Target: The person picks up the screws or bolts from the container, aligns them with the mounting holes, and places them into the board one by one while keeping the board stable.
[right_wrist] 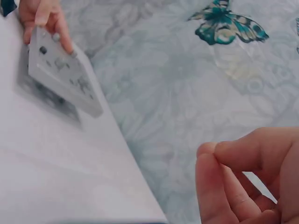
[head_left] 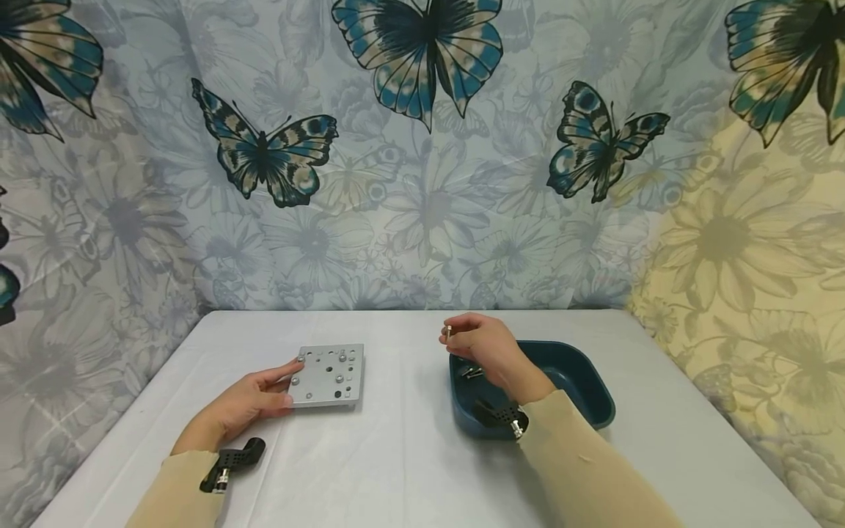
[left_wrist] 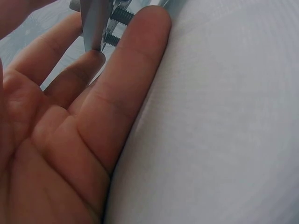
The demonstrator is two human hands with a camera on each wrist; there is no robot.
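Left hand (head_left: 247,402): grip clamped on near-left edge of metal plate (head_left: 328,375), thumb on top, fingers beneath; plate tilted off worktop (head_left: 396,469). Right hand (head_left: 485,348): fingertips pinched together on small screw (head_left: 448,331), raised just above blue tray (head_left: 581,389). More screws (head_left: 472,372) in tray, below grip.
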